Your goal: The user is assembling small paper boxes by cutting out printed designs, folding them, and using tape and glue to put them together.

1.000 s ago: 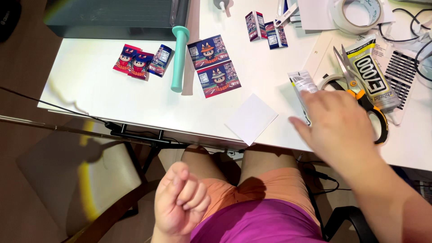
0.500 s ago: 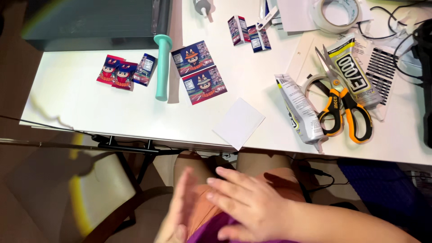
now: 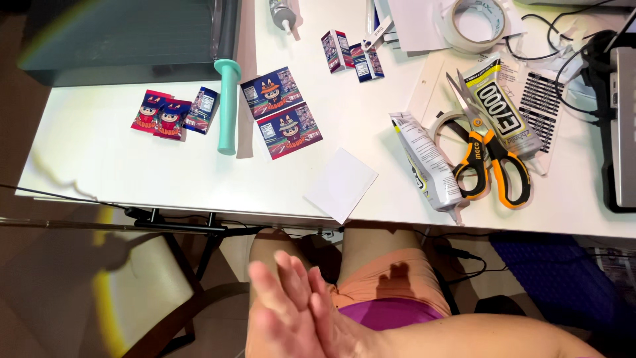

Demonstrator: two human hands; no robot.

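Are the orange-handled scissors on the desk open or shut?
Open. The scissors lie flat on the desk with their blades spread in a V toward the tape roll.

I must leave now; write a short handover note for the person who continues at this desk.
Hands: both hands are pressed together, palm to palm, over the lap below the desk edge; they hold nothing.
Things: white card at the front edge of the white desk; grey glue tube beside the orange-handled scissors; two printed stickers by the teal-handled tool.
Done: nothing on the desk looks glued or cut that I can tell.
Left: all items lie untouched on the desk.
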